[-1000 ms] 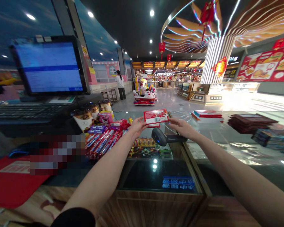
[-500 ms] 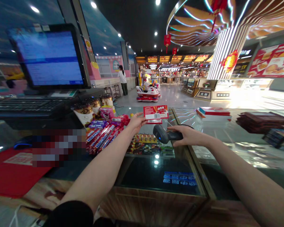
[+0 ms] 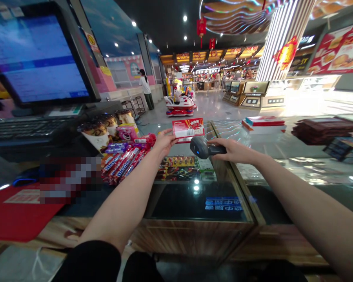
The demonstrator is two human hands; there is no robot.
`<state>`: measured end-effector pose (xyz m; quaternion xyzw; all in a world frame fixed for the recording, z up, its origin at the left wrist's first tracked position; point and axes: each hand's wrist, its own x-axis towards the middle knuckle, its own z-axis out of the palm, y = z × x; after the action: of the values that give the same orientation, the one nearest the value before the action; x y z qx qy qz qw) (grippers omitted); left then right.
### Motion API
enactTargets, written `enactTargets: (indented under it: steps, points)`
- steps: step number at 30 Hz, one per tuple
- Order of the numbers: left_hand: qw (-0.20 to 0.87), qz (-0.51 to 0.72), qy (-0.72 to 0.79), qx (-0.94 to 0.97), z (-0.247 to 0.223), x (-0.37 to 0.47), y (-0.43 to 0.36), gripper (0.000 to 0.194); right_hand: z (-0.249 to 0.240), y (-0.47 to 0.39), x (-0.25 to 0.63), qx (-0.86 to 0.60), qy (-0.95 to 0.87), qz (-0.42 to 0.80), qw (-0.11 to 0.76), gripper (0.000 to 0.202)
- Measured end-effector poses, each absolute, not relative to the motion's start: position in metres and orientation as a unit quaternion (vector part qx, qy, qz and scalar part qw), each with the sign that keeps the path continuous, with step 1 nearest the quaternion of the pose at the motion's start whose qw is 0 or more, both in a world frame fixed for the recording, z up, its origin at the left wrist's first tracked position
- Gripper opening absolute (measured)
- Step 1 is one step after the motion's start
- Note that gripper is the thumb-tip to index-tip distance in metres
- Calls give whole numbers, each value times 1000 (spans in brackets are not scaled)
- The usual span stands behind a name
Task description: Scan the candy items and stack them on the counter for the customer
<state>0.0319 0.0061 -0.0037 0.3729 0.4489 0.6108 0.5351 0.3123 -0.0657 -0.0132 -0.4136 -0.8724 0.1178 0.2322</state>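
My left hand is closed on the left edge of a flat red packet, held up above the glass counter. A white strip with a barcode shows along its lower part, and a second red-and-white edge appears just below. In my right hand is a dark grey barcode scanner, gripped by its handle. A small blue light glows on the scanner. Its head points left, close to the packet's lower right corner, overlapping it in this view. Candy rolls in red wrappers lie left of my left forearm.
A monitor and a keyboard stand at the left, near several lidded cups. Boxes and a stack of brown packs rest on the right glass counter. Beyond stands a person in a white top.
The whole view has shifted, so the counter and both hands sit higher in the picture. The scanner head has come nearer the packet's barcode. Both hands keep their holds.
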Motion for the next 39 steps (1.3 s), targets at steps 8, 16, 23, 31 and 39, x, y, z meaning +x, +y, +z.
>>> enactTargets:
  steps: [8,16,23,31,39]
  points:
    - [524,611,448,388,-5,31,6,41,-13,-61,317,-410,-863,130,263,49]
    - [517,614,448,393,-6,32,7,39,-13,-61,318,-408,-863,143,261,49]
    - [509,622,449,390,-3,31,5,38,-11,-63,319,-413,-857,170,259,50]
    - [506,630,440,391,-4,30,7,39,-7,-65,320,-410,-855,185,258,48]
    - [503,638,444,378,-3,31,7,41,-2,-69,319,-420,-853,175,256,44]
